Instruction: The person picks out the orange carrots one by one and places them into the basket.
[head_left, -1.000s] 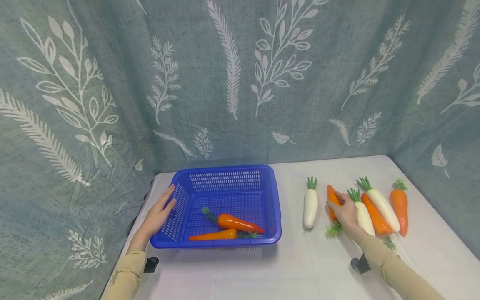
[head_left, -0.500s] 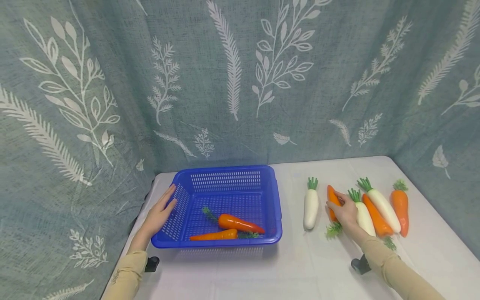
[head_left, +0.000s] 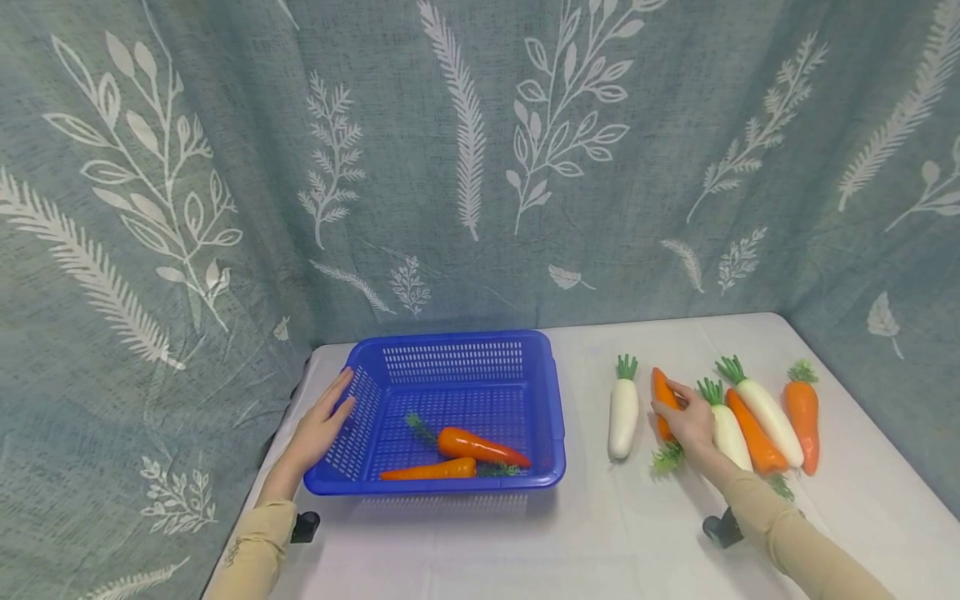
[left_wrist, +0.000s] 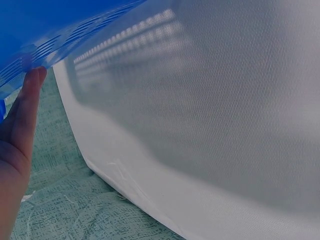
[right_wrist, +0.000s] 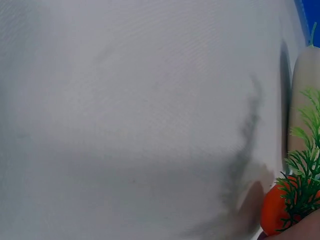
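Note:
My left hand (head_left: 315, 429) lies with straight fingers along the left side of a blue plastic basket (head_left: 431, 490). In the left wrist view, fingers (left_wrist: 31, 100) touch the basket's slotted wall (left_wrist: 45, 50). An orange carrot (head_left: 664, 392) with feathery green leaves is pinched between the thumb and fingers of my right hand (head_left: 693, 423). That carrot's thick end (right_wrist: 272, 210) and leaves show at the right wrist view's lower corner. Two more carrots, a red-orange carrot (head_left: 480, 447) and an orange carrot (head_left: 435, 471), lie inside the basket.
A white radish (head_left: 622, 417) lies between basket and right hand. Right of that hand are another white radish (head_left: 727, 437), an orange carrot (head_left: 757, 433), a longer white radish (head_left: 768, 417) and a carrot (head_left: 802, 425) by the table's right side. A patterned curtain (head_left: 480, 167) surrounds the white table.
The carrot in my right hand has shifted slightly to the left, towards the nearest white radish. My left hand stays at the basket's side.

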